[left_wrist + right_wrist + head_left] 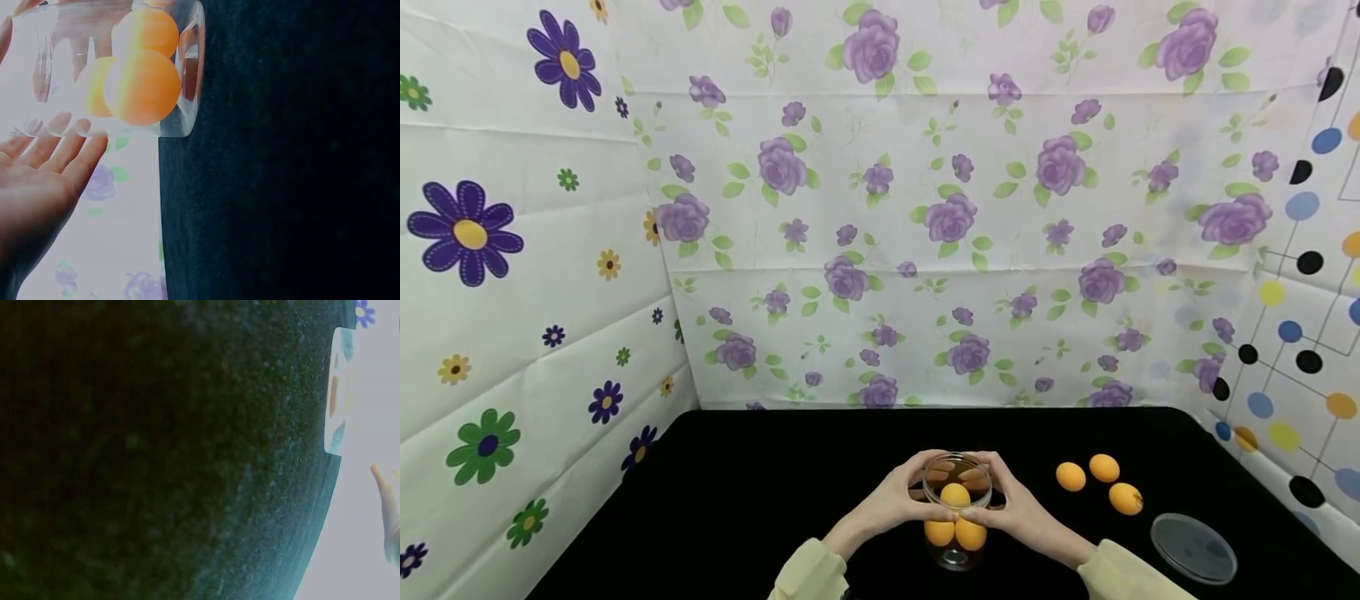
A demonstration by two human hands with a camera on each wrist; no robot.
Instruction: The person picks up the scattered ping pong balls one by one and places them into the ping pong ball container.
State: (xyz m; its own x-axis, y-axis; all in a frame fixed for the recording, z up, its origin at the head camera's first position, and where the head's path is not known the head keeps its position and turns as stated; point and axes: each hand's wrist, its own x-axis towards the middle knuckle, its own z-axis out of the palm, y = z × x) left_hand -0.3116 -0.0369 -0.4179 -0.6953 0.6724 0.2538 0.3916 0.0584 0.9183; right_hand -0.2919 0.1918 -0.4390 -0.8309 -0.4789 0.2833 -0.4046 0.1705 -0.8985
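A clear jar stands upright on the black tabletop, its round mouth uncovered. Inside it lie several orange table tennis balls, stacked on one another. My left hand grips the jar from the left, thumb in front and fingers round the back. From the right, my right hand holds the same jar in the same way, the two thumbs nearly meeting. In the left wrist view the fingertips lie along the jar's wall. Overexposure washes out most of the right hand in its wrist view.
Three more orange balls lie on the black tabletop to the right of the jar; one bears a dark mark. Nearer me at the right is a round clear lid, lying flat. Patterned cloth walls enclose the back and sides.
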